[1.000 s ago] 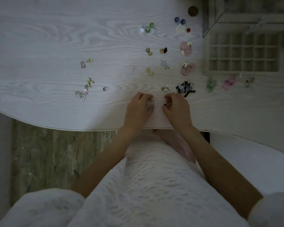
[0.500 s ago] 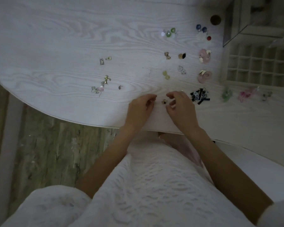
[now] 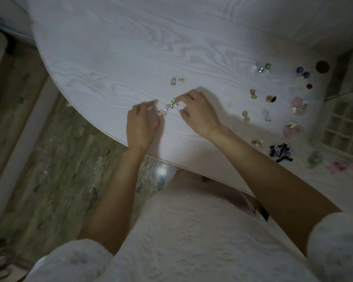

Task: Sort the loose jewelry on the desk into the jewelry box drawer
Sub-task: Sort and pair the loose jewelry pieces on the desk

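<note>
Both hands are at the left group of loose jewelry on the pale wooden desk (image 3: 114,58). My right hand (image 3: 200,112) reaches left, and its fingertips touch a gold charm (image 3: 172,104) while the thumb stays apart. My left hand (image 3: 142,124) is blurred, with its fingers curled beside a pink and clear piece (image 3: 163,112); a grip is not plain. Two small gold pieces (image 3: 177,80) lie just beyond. The jewelry box drawer (image 3: 346,127), a grid of small compartments, sits at the far right.
More jewelry lies between my right arm and the drawer: green studs (image 3: 245,116), a gold pair (image 3: 257,142), pink flowers (image 3: 299,102), a black bow piece (image 3: 280,152), and blue beads (image 3: 302,71). The desk's curved edge runs just below my hands, with floor beyond.
Both hands left the small gold pair on the desk near the black bow piece. They moved left to the gold charm and pink piece. The view swung left.
</note>
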